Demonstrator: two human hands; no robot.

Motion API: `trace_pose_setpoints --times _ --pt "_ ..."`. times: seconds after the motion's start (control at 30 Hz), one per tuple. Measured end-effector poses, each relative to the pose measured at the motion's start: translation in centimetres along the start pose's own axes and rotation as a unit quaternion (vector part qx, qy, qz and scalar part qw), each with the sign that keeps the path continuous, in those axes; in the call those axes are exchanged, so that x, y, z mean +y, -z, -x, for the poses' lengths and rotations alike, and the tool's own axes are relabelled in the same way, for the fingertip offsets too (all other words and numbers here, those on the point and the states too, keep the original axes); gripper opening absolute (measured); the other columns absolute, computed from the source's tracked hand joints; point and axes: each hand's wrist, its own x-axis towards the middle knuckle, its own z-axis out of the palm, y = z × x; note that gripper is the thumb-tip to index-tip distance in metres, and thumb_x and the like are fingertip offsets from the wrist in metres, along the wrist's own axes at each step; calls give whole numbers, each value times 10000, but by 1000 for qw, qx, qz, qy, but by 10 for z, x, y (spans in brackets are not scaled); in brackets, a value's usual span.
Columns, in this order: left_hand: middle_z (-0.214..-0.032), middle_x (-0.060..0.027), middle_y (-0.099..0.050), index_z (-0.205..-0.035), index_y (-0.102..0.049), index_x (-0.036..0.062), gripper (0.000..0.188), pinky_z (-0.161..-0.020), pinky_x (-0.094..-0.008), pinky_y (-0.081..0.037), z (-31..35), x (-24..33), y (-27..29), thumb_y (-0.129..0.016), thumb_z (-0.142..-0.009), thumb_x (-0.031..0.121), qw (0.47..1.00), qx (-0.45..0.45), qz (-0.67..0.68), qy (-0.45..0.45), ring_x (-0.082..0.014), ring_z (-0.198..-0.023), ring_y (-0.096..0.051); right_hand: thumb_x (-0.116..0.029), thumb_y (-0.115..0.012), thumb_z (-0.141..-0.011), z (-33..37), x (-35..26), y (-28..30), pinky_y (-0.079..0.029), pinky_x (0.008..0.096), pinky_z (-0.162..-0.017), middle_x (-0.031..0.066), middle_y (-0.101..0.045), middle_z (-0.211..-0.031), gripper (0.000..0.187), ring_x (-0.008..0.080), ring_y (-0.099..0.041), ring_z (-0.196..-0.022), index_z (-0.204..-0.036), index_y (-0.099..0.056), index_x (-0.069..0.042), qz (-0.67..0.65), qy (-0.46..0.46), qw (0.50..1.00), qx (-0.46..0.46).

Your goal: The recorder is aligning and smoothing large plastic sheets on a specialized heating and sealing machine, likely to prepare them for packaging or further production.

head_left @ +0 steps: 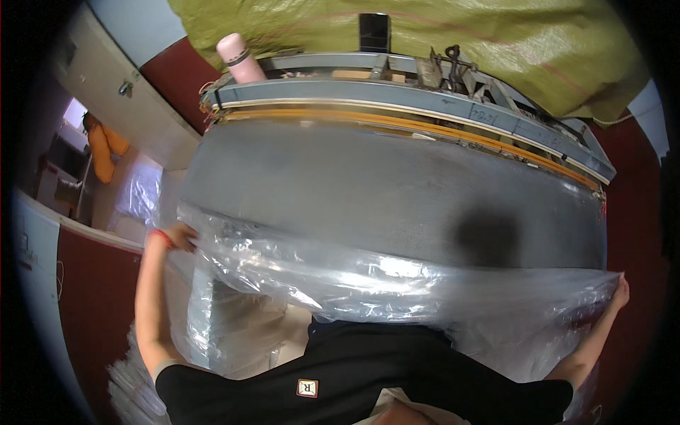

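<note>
Item: wide sheet of clear, glossy, crinkled plastic film point(382, 280). Location: across the near part of a flat, dark grey counter point(319, 173), stretched between the two hands, its lower folds hanging in front of the person's black short-sleeved shirt point(368, 358).

Left hand point(182, 236): red band point(162, 237) at the wrist; fingers bent in, pinching the film at its left end.

Right hand point(621, 292): at the far right end of the same film, arm extended; fingertips pressed together, pinching the corner.

Counter, far side: long blue-grey metal beam point(340, 91) with handwritten marks, running the counter's width; narrow orange strip point(432, 129) parallel, just on the near side of it. A round, dark shadow point(489, 237) on the right part of the surface.

Behind the beam: pink cylindrical bottle point(241, 60) with a dark band, tilted in view, at left; black rectangular device point(374, 32) near the middle; dark metal clamp-like fitting point(453, 67) at right; olive-green woven sheet point(510, 49) as backdrop.

Left, through a doorway: a person in orange point(106, 152), partly visible.
</note>
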Motion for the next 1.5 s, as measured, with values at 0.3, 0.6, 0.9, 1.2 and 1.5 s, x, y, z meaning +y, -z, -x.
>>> trace_pose_setpoints --times 0.3,0.6,0.9,1.2,1.5 --pt "-979 -143 -582 -971 -568 1 325 -785 -321 -422 -88 55 118 -562 -806 281 763 615 189 67 -239 -877 -554 -273 -675 -691 31 -57 -153 -429 269 -614 34 -602 -676 266 126 -527 -626 -745 -646 -15 158 -14 986 53" --pt "-1372 -172 -218 -1318 -291 134 629 -1025 -367 -177 -179 -14 82 -374 -834 527 896 419 107 102 -296 -1277 -181 -388 -637 -678 78 -102 -190 -454 389 -714 80 -630 -845 279 276 -593 -821 -828 -646 -154 388 -48 913 118" --pt "-817 -78 -634 -832 -602 -15 244 -606 -255 -434 -137 281 129 -578 -805 226 900 315 190 -232 -130 -726 -578 -393 -638 -686 72 -101 -216 -452 378 -656 90 -628 -801 281 280 -590 -773 -797 -633 -135 301 -3 947 115" --pt "-1202 -131 -460 -1252 -352 -3 496 -885 -241 -375 -55 750 -62 -550 -829 165 681 -312 428 -505 -171 -1067 -473 -333 -621 -708 80 -97 -209 -453 407 -642 103 -615 -762 241 305 -584 -744 -752 -603 -97 317 70 934 151" --pt "-795 -77 -522 -1163 -460 -12 445 -663 -248 -407 -19 738 -53 -589 -777 167 519 -467 429 -573 -135 -741 -499 -337 -623 -686 75 -87 -205 -456 405 -651 111 -617 -772 231 304 -590 -737 -759 -618 -117 314 56 937 142"
